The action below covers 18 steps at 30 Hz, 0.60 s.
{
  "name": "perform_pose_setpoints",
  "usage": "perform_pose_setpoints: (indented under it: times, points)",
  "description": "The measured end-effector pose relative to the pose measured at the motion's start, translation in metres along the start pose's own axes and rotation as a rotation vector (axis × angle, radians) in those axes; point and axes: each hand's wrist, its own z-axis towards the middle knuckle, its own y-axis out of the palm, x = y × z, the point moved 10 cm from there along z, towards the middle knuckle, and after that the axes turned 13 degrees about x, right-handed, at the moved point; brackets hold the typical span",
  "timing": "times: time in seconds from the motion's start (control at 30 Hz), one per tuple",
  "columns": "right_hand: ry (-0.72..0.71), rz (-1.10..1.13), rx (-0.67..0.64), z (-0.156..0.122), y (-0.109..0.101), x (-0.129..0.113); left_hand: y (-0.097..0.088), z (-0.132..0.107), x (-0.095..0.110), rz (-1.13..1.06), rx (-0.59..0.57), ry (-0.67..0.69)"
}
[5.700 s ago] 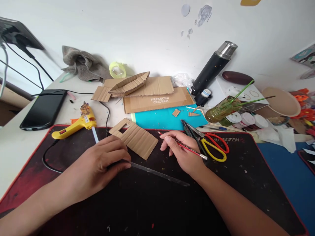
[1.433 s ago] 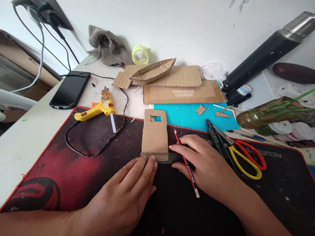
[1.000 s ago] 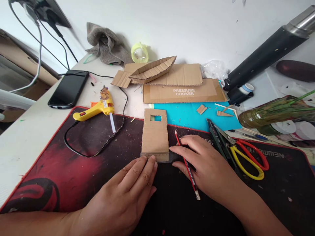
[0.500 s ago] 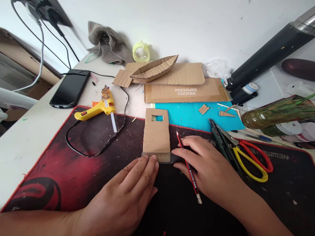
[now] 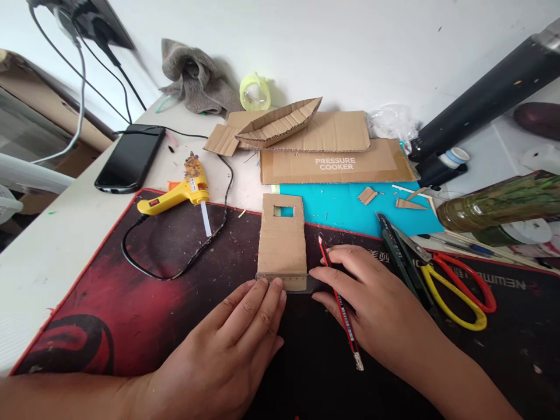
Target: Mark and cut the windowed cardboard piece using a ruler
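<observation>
A narrow piece of brown cardboard (image 5: 281, 248) with a small rectangular cut-out near its far end lies flat on the mat. Across its near end rests a clear ruler (image 5: 294, 282). My left hand (image 5: 227, 344) presses the ruler down with its fingertips, fingers together. In my right hand (image 5: 371, 297) is a red and black pencil (image 5: 339, 303), held between thumb and fingers with its point facing away from me. The right index fingertip is at the ruler's right end. The ruler's left end is partly hidden by my left fingers.
A yellow glue gun (image 5: 175, 195) with its cord lies left, near a phone (image 5: 130, 157). Behind are a boat-shaped cardboard piece (image 5: 280, 122), a printed cardboard sheet (image 5: 336, 165) and blue paper (image 5: 341, 204). At right lie a utility knife (image 5: 400, 256) and scissors (image 5: 459, 291).
The whole view has shifted slightly, so things appear a little further right. Both hands, the ruler and the pencil keep about the same place on the cardboard.
</observation>
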Motion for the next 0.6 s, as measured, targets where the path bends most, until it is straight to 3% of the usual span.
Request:
perform_pose_setpoints:
  times: [0.6]
  points:
    - [-0.022,-0.008,0.01,-0.0009,0.0,-0.0024,0.0011,0.0002,0.0007,0.034,-0.015,0.027]
